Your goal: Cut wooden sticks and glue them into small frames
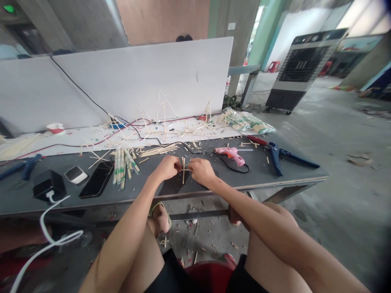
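Over the front part of the table, my left hand [170, 167] and my right hand [201, 171] face each other with fingers pinched. Between them stands a small cross of pale wooden sticks [183, 176], one crosspiece running from hand to hand. Both hands grip the ends of that crosspiece. Just behind my left hand lies a row of loose wooden sticks [159, 149]. A pink glue gun [230, 154] rests on the table to the right of my right hand, its black cord curling beside it.
Wrapped stick bundles [122, 165], a phone [97, 179], a black charger block [49, 184] and a white device [76, 174] lie left. Blue cutters [276, 156] lie right. Stick frames [163, 112] and plastic packs [249, 121] stand along the white panel [137, 81]. An air cooler [301, 69] stands beyond.
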A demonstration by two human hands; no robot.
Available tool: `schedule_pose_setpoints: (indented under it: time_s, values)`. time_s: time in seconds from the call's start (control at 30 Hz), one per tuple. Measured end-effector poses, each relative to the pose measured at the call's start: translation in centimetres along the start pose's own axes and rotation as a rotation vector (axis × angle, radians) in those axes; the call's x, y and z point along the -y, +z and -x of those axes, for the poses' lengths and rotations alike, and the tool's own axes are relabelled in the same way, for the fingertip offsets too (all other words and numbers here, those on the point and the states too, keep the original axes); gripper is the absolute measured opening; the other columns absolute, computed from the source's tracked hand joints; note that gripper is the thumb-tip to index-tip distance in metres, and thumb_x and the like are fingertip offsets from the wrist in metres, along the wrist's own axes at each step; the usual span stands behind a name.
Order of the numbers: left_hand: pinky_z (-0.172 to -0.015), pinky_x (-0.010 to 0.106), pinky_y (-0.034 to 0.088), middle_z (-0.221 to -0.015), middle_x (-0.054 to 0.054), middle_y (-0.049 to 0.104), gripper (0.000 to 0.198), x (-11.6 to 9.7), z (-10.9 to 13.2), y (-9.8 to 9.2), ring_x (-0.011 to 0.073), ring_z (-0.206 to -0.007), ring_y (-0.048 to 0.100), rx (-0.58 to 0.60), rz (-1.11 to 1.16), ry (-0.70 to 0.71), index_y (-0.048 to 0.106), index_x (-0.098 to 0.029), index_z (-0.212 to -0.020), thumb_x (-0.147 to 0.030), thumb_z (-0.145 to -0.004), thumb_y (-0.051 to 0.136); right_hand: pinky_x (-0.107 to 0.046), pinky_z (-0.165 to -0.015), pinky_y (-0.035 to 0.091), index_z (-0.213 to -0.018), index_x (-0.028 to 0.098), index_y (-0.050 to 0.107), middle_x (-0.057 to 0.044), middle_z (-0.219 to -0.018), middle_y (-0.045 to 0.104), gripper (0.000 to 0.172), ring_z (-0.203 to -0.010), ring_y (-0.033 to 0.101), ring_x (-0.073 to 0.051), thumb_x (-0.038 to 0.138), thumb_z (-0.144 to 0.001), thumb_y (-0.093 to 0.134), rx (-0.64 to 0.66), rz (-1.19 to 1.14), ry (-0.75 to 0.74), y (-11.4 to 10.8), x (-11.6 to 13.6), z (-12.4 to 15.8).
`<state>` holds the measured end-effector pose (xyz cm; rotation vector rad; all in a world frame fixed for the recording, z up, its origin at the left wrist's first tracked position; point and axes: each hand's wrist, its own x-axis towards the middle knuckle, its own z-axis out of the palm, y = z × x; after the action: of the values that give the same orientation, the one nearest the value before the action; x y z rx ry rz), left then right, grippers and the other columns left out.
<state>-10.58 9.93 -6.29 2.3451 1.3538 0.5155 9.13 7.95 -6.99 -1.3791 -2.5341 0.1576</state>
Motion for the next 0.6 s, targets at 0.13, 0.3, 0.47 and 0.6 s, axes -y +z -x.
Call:
schedule_pose_setpoints:
  time_s: [0.13,0.3,0.47,0.6]
  values:
    - [-0.063,0.023,0.045,-0.072,0.004,0.074,0.029,-0.12,-0.01,-0.05,0.016,-0.067,0.066,-0.002,-0.006,0.0,0.073,-0.015,-0.066,0.004,-0.062,0.052,-0.027,-0.07,0.036,-0.085,0.018,0.073,-0.008,-0.095,0.071,0.021,-0.088,0.061,-0.019,0.011,-0.081,0.054,0.001,-0.004,-0.001,0.07,-0.02,0.0]
    - [-0.063,0.022,0.045,-0.072,0.004,0.073,0.028,-0.29,0.05,-0.15,0.0158,-0.068,0.066,-0.006,-0.005,-0.004,0.073,-0.015,-0.066,0.004,-0.062,0.052,-0.028,-0.068,0.034,-0.082,0.018,0.072,-0.008,-0.093,0.071,0.019,-0.087,0.061,-0.019,0.011,-0.08,0.054,-0.02,0.004,-0.01,0.39,-0.2,-0.07]
    - [-0.062,0.022,0.044,-0.071,0.003,0.072,0.028,-0.17,0.01,-0.07,0.0153,-0.066,0.066,-0.008,0.004,-0.008,0.072,-0.015,-0.066,0.003,-0.062,0.052,-0.028,-0.066,0.032,-0.078,0.018,0.071,-0.007,-0.091,0.071,0.018,-0.087,0.061,-0.018,0.01,-0.078,0.055,-0.038,0.0,-0.025,0.51,-0.29,-0.11]
    - [-0.061,0.023,0.044,-0.07,0.003,0.072,0.027,0.03,-0.03,0.04,0.0155,-0.066,0.066,-0.012,0.005,-0.001,0.072,-0.015,-0.065,0.003,-0.062,0.052,-0.028,-0.067,0.033,-0.079,0.018,0.071,-0.007,-0.092,0.071,0.018,-0.088,0.061,-0.019,0.01,-0.078,0.055,-0.039,-0.002,-0.019,0.56,-0.33,-0.07]
